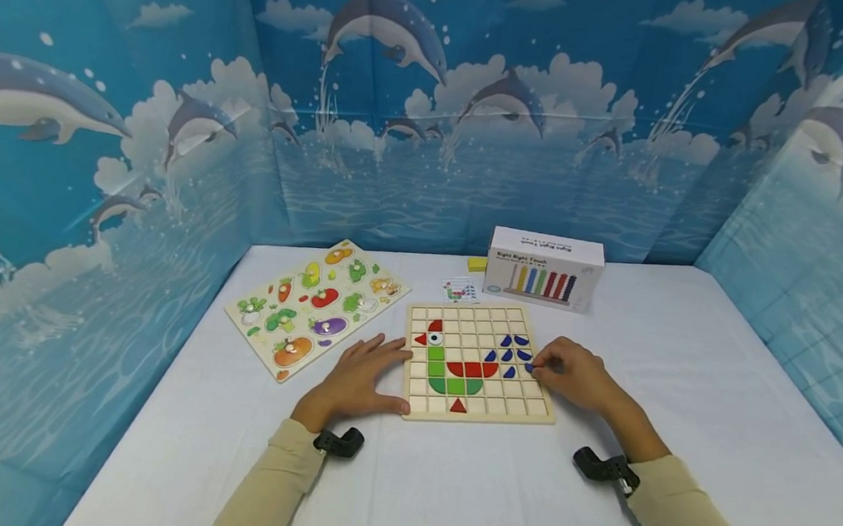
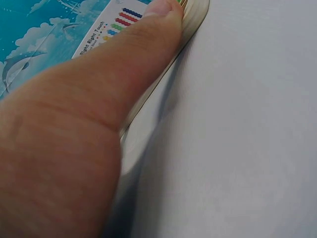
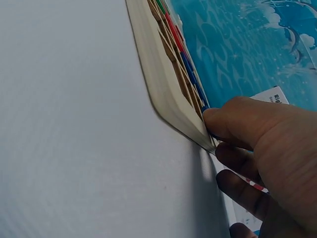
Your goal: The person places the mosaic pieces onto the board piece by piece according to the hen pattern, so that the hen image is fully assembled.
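Note:
A wooden grid board [image 1: 513, 406] lies on the table with coloured tiles in its cells, forming a bird. My left hand [image 1: 358, 381] rests at the board's left side, fingers spread, fingertips and thumb touching its edge. In the left wrist view the thumb [image 2: 143, 44] lies against the board's rim. My right hand [image 1: 575, 375] is over the right edge, pinching a small blue tile [image 1: 528, 368] between thumb and finger at a cell there. Several blue tiles [image 1: 507, 355] sit nearby as the tail. Red tiles [image 1: 472, 369] and green tiles [image 1: 455, 386] make the body.
Behind the board lie a picture card [image 1: 460, 290] showing a similar bird and a yellow block [image 1: 477, 264]. A white toy box [image 1: 545, 270] stands at the back. A vegetable puzzle board [image 1: 318, 308] lies to the left. Dolphin-printed curtains [image 1: 429, 172] enclose the table.

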A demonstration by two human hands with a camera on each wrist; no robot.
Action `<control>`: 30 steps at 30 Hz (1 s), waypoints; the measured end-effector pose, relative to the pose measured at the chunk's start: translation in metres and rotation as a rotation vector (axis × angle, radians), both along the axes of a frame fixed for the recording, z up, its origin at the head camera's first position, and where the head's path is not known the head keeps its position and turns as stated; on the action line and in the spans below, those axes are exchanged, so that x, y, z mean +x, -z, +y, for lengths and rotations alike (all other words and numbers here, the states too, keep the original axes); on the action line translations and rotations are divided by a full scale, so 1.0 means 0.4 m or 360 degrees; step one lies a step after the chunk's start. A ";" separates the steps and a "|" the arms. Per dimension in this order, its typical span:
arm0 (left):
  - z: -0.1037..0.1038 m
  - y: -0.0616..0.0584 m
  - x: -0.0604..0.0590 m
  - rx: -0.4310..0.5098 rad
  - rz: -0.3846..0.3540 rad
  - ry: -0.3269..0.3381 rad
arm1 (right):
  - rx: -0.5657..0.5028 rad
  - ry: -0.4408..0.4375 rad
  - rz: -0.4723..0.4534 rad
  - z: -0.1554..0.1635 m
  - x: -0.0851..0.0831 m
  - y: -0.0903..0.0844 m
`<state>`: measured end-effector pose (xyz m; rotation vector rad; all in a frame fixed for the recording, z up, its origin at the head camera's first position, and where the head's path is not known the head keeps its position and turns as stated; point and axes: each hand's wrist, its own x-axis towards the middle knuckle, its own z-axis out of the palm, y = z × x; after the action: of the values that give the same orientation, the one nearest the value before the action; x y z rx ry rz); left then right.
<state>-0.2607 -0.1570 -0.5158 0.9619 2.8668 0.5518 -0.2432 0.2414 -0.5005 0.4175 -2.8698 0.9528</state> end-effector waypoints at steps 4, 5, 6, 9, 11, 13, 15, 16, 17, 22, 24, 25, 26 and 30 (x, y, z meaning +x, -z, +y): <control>0.000 -0.001 0.000 0.0004 0.0001 -0.0002 | 0.0025 -0.0003 -0.0004 -0.005 0.002 -0.007; 0.000 -0.002 0.000 0.0006 0.0000 -0.0003 | 0.0030 -0.0006 -0.0005 -0.006 0.003 -0.008; 0.000 -0.002 0.000 0.0006 0.0000 -0.0004 | 0.0032 -0.0007 -0.0005 -0.007 0.003 -0.010; 0.000 0.000 -0.001 0.0012 -0.0003 -0.0002 | 0.0031 -0.0019 -0.0009 -0.009 0.004 -0.012; 0.000 0.001 -0.002 0.0013 -0.0002 -0.0001 | 0.0026 -0.0019 -0.0014 -0.009 0.003 -0.012; 0.000 0.004 -0.003 0.0011 -0.0002 0.0001 | 0.0019 -0.0027 -0.0013 -0.010 0.004 -0.012; -0.001 0.005 -0.004 0.0007 0.0005 0.0001 | 0.0019 -0.0025 -0.0015 -0.010 0.004 -0.012; 0.000 0.006 -0.005 0.0003 0.0007 0.0001 | 0.0022 -0.0027 -0.0010 -0.010 0.004 -0.012; 0.000 0.006 -0.005 0.0005 0.0009 0.0002 | 0.0030 -0.0035 -0.0007 -0.009 0.004 -0.012; 0.000 0.001 -0.004 0.0019 0.0007 0.0007 | 0.0064 -0.0052 -0.0005 -0.008 0.004 -0.016; 0.000 -0.001 -0.003 0.0018 -0.0001 0.0006 | 0.0068 -0.0059 -0.0011 -0.008 0.002 -0.016; 0.000 -0.001 -0.003 0.0020 -0.0006 0.0004 | 0.0070 -0.0061 -0.0013 -0.008 0.002 -0.016; -0.001 -0.002 -0.002 0.0017 -0.0010 0.0003 | 0.0072 -0.0058 -0.0017 -0.009 0.001 -0.016; -0.001 0.000 -0.002 0.0001 -0.0016 -0.0001 | 0.0083 -0.0063 -0.0025 -0.009 0.000 -0.014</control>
<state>-0.2614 -0.1573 -0.5157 0.9559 2.8579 0.5561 -0.2432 0.2379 -0.4948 0.4752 -2.9168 0.8925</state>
